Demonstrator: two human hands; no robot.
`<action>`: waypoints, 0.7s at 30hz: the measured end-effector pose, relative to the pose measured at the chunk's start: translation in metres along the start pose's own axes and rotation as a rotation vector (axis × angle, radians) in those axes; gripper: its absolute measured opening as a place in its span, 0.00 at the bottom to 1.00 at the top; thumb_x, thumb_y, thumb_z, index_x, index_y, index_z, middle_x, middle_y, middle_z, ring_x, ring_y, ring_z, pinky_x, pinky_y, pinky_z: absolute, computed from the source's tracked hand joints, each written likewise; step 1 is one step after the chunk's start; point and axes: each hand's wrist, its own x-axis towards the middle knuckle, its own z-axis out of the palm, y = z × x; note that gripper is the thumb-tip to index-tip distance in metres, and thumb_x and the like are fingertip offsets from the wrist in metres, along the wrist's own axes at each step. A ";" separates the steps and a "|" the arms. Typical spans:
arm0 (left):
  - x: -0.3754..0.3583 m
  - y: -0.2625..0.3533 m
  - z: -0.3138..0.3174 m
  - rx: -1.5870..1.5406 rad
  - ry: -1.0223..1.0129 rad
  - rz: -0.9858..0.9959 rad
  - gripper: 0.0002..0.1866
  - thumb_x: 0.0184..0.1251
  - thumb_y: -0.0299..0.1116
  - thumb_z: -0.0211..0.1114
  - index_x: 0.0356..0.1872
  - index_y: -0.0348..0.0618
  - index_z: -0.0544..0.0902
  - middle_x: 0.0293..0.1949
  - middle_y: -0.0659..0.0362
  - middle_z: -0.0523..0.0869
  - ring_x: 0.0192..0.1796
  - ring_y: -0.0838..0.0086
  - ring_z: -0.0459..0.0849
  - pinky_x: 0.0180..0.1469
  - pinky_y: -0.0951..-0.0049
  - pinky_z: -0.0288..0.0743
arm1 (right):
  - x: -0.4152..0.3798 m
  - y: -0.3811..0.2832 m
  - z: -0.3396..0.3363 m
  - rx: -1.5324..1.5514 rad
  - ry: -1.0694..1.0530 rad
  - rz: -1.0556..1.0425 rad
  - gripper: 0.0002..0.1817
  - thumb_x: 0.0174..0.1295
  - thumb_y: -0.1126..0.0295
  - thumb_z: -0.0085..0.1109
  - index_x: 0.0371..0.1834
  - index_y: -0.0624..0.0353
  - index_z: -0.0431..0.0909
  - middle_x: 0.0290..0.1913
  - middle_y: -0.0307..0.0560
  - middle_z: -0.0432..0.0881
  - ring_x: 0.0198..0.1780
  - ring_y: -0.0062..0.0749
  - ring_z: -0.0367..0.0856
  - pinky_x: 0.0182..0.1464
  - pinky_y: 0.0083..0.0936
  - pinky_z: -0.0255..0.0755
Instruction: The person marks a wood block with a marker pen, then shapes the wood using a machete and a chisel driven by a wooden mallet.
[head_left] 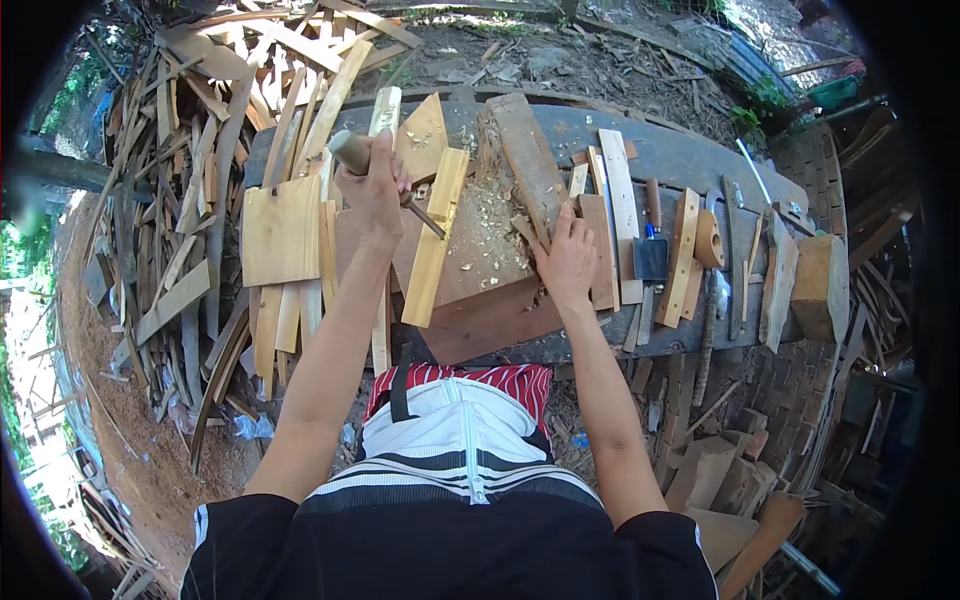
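My left hand [372,195] is closed round a chisel [350,150], its thick pale handle sticking out above the fist. The chisel's dark metal blade slants down to the right, and its tip meets a narrow yellowish wood strip [432,270] with small cuts in its face. That strip lies tilted across a wide brown board [490,275] strewn with shavings. My right hand [568,258] is at the near end of a thick, weathered wooden block [527,155], thumb on one side and fingers on the other. A slim brown sliver [526,232] lies by the thumb.
The dark workbench [670,135] carries a square light board [281,232], a white strip [622,210], a black-bladed tool [650,258], a holed wooden plane body [709,240] and a wood block [820,290]. Scrap wood [190,130] is heaped at left; offcuts [715,475] lie lower right.
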 end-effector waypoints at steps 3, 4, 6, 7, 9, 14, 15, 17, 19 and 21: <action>0.001 0.001 -0.007 -0.037 0.016 -0.001 0.12 0.68 0.33 0.65 0.29 0.47 0.69 0.16 0.66 0.68 0.15 0.84 0.64 0.18 0.80 0.59 | 0.001 -0.007 -0.001 0.147 0.019 -0.038 0.42 0.54 0.62 0.69 0.69 0.66 0.58 0.55 0.58 0.72 0.54 0.55 0.73 0.54 0.43 0.71; -0.001 0.001 -0.006 -0.036 0.027 0.000 0.12 0.68 0.33 0.65 0.29 0.47 0.69 0.16 0.66 0.68 0.15 0.84 0.64 0.18 0.80 0.59 | 0.000 -0.009 -0.004 0.240 0.104 -0.084 0.42 0.52 0.66 0.70 0.69 0.67 0.58 0.53 0.58 0.73 0.54 0.56 0.73 0.53 0.43 0.71; -0.004 0.002 -0.001 -0.010 0.004 -0.003 0.12 0.68 0.33 0.65 0.29 0.47 0.69 0.17 0.66 0.68 0.15 0.84 0.64 0.19 0.80 0.60 | 0.000 -0.025 -0.019 0.329 0.213 -0.207 0.41 0.53 0.66 0.69 0.69 0.62 0.58 0.51 0.58 0.72 0.53 0.57 0.74 0.52 0.45 0.72; -0.004 0.002 0.000 -0.002 -0.008 -0.022 0.12 0.68 0.33 0.65 0.29 0.47 0.69 0.17 0.66 0.68 0.16 0.84 0.64 0.19 0.79 0.61 | 0.002 -0.040 -0.034 0.393 0.141 -0.235 0.41 0.55 0.64 0.68 0.70 0.59 0.58 0.52 0.58 0.72 0.52 0.57 0.75 0.50 0.45 0.73; -0.001 0.000 0.000 -0.009 -0.003 -0.035 0.12 0.68 0.33 0.65 0.29 0.48 0.69 0.17 0.67 0.68 0.16 0.84 0.65 0.19 0.79 0.61 | 0.008 -0.055 -0.038 0.443 0.002 -0.256 0.42 0.57 0.61 0.66 0.74 0.48 0.56 0.52 0.61 0.73 0.47 0.60 0.80 0.45 0.47 0.76; 0.007 -0.001 -0.016 -0.137 0.104 -0.045 0.13 0.68 0.33 0.66 0.28 0.48 0.68 0.17 0.68 0.67 0.16 0.84 0.65 0.19 0.79 0.62 | 0.018 -0.057 -0.004 0.208 -0.196 -0.353 0.41 0.63 0.45 0.55 0.78 0.32 0.49 0.38 0.66 0.79 0.36 0.60 0.85 0.39 0.50 0.80; 0.006 0.000 -0.019 -0.175 0.150 -0.064 0.14 0.68 0.32 0.65 0.27 0.49 0.67 0.16 0.68 0.66 0.16 0.84 0.65 0.19 0.79 0.62 | 0.018 -0.057 0.002 0.188 -0.213 -0.325 0.41 0.63 0.46 0.56 0.78 0.32 0.48 0.36 0.65 0.80 0.35 0.60 0.84 0.38 0.50 0.80; 0.001 0.003 -0.019 -0.201 0.233 -0.072 0.16 0.69 0.34 0.64 0.25 0.50 0.66 0.16 0.68 0.66 0.16 0.83 0.64 0.20 0.78 0.62 | 0.016 -0.062 0.003 0.166 -0.233 -0.304 0.42 0.63 0.47 0.56 0.78 0.32 0.47 0.33 0.64 0.81 0.34 0.60 0.84 0.37 0.50 0.80; 0.005 -0.002 -0.029 -0.252 0.365 -0.138 0.16 0.70 0.36 0.63 0.24 0.51 0.65 0.16 0.68 0.66 0.16 0.82 0.63 0.20 0.77 0.61 | 0.013 -0.061 0.007 0.207 -0.184 -0.270 0.42 0.63 0.48 0.56 0.79 0.31 0.46 0.31 0.64 0.81 0.33 0.60 0.84 0.37 0.50 0.80; 0.013 -0.013 -0.050 -0.465 0.611 -0.290 0.19 0.72 0.42 0.59 0.23 0.53 0.63 0.16 0.68 0.65 0.15 0.81 0.61 0.21 0.76 0.60 | 0.010 -0.062 0.008 0.224 -0.201 -0.244 0.42 0.63 0.48 0.56 0.79 0.31 0.46 0.32 0.64 0.81 0.34 0.61 0.84 0.37 0.50 0.79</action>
